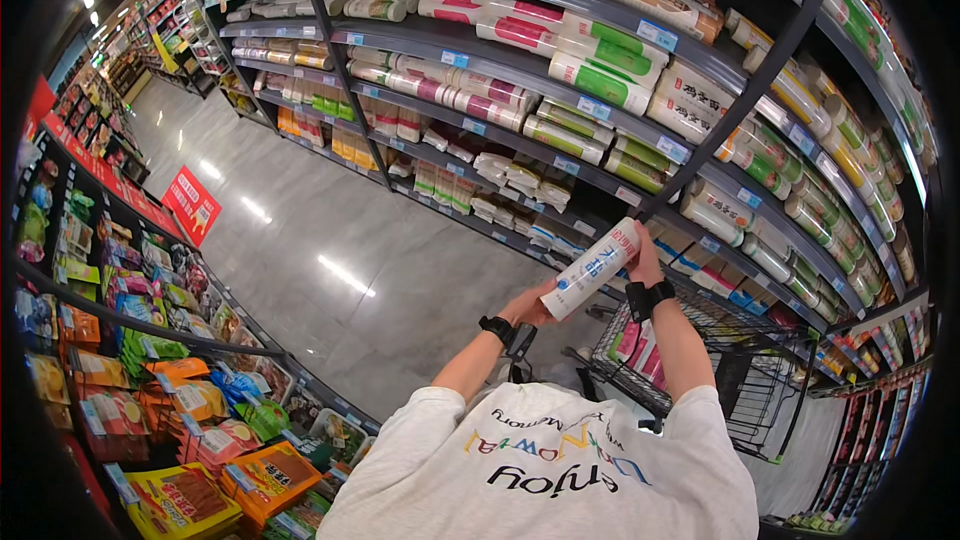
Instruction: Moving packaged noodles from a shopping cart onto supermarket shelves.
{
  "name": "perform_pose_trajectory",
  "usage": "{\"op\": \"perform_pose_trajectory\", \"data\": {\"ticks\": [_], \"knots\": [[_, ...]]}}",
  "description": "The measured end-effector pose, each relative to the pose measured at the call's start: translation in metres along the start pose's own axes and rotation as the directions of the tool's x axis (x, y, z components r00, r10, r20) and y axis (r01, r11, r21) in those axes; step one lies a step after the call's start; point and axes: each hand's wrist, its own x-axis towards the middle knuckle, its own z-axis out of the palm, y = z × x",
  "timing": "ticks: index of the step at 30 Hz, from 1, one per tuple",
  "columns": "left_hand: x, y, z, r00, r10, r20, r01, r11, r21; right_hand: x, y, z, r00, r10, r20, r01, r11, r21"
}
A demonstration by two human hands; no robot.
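Observation:
Both hands hold a white cylindrical noodle packet [591, 270], which slants up to the right and bears printed writing. My left hand [529, 305] supports its lower end. Around the upper end, next to the shelving, curl the fingers of my right hand [646, 259]; some of them are hidden behind the packet. Each wrist wears a black strap with a small device. Beside my right forearm stands a wire shopping cart [609, 337], with pink and green packets [646, 354] inside.
Ahead and to the right rises dark metal shelving [525, 120] stacked with noodle packets [600, 79]. Along the left runs a display of bagged snacks [187, 420], with a red sign [192, 204] at its edge. A grey tiled aisle [300, 240] lies between them.

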Motion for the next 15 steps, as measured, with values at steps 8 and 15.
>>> {"op": "perform_pose_trajectory", "data": {"ticks": [8, 15], "knots": [[0.013, -0.016, 0.017, 0.992, -0.051, -0.118, 0.059, 0.997, 0.059, 0.005, 0.004, -0.061, 0.998, -0.031, -0.048, 0.032, 0.999, 0.010], [0.048, -0.053, 0.031, 0.965, -0.207, -0.164, 0.220, 0.974, 0.061, -0.036, -0.014, -0.103, 0.983, -0.003, -0.183, 0.011, 0.999, 0.038]]}}
